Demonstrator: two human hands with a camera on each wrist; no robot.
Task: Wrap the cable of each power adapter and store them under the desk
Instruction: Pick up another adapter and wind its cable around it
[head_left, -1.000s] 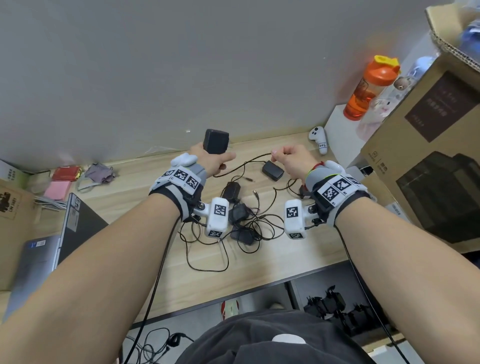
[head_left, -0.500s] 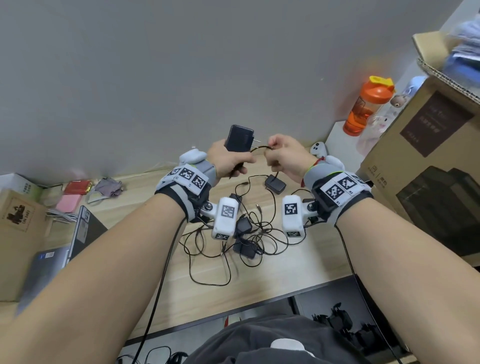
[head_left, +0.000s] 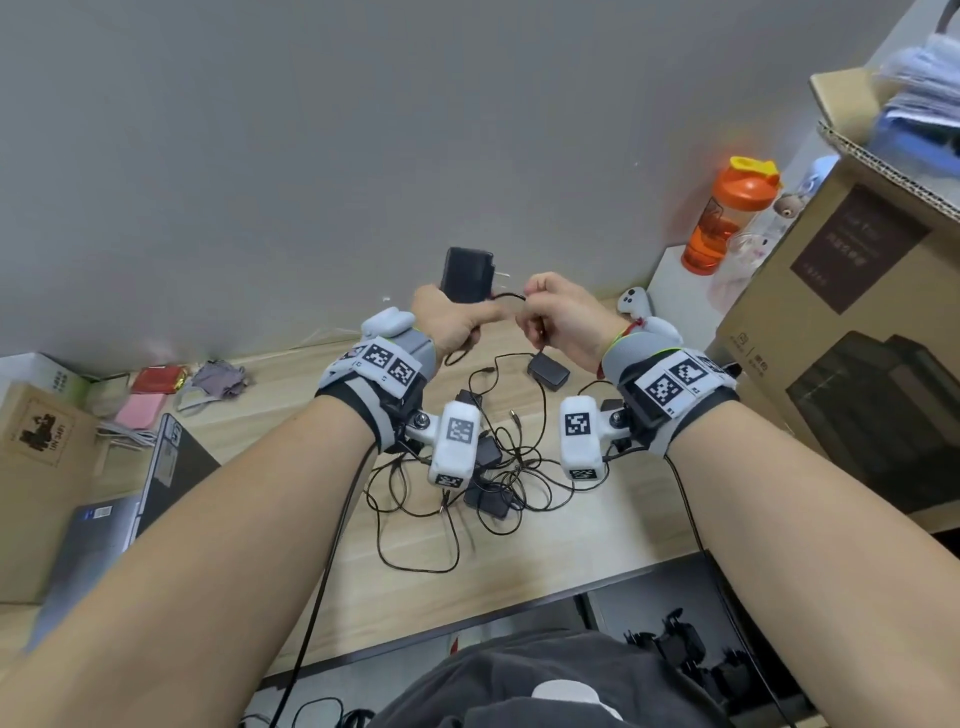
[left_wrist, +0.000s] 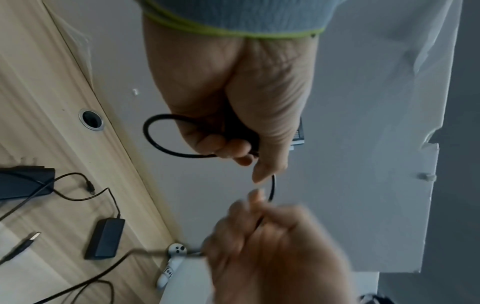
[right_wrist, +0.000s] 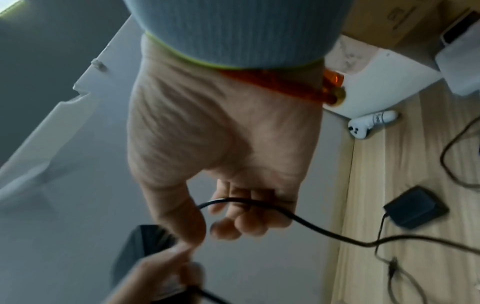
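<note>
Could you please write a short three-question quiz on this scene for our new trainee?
1. True or false: the left hand holds the black adapter lifted off the desk.
2. What does the right hand hold? A) an orange bottle B) the adapter's cable C) a white controller
3. Fill in: other adapters lie in a tangle of ____ on the desk.

Key: 1 true; 2 B; 3 cables.
</note>
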